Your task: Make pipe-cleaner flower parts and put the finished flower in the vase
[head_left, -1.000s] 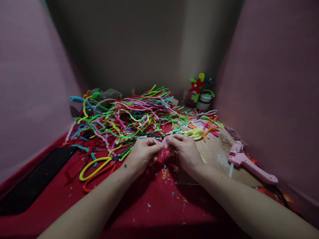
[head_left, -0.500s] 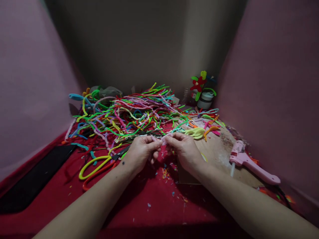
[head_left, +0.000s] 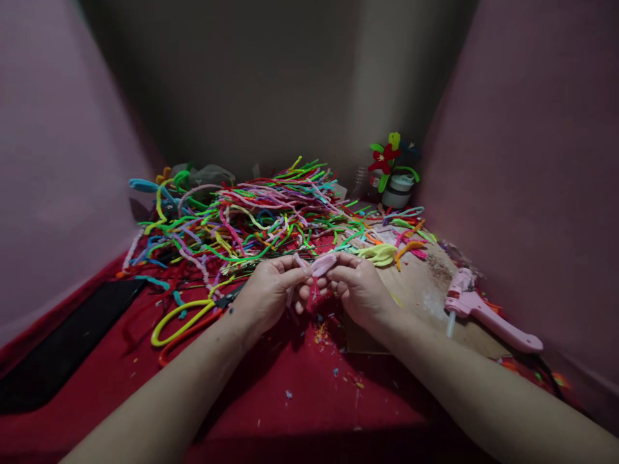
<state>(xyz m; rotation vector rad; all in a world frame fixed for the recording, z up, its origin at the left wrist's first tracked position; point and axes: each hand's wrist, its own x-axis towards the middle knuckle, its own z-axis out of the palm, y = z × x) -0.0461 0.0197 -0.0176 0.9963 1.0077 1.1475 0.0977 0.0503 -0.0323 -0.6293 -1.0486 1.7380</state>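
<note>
A pale pink pipe cleaner (head_left: pixel 323 264), bent into a small petal-like loop, spans the gap between my hands above the red cloth. My left hand (head_left: pixel 275 290) pinches one end of it, and a short tail sticks up past the fingertips. On the other side, my right hand (head_left: pixel 360 283) is closed on the loop's right end with thumb and fingers. Just left of my left wrist lie scissors (head_left: pixel 186 322) with yellow and orange handles, their blades partly hidden by the hand. A yellow looped pipe cleaner piece (head_left: pixel 380 254) rests beyond my right hand.
A large heap of coloured pipe cleaners (head_left: pixel 271 212) spreads across the back. A pink glue gun (head_left: pixel 488 309) lies on cardboard (head_left: pixel 420 303) at right. Behind stand a jar (head_left: pixel 399 191) and a red pipe-cleaner flower (head_left: pixel 384 158). A black flat strip (head_left: pixel 72 341) lies at left.
The pink pipe cleaner's loop now shows more openly between my fingertips, with its tail raised at left. Both hands stay in nearly the same place.
</note>
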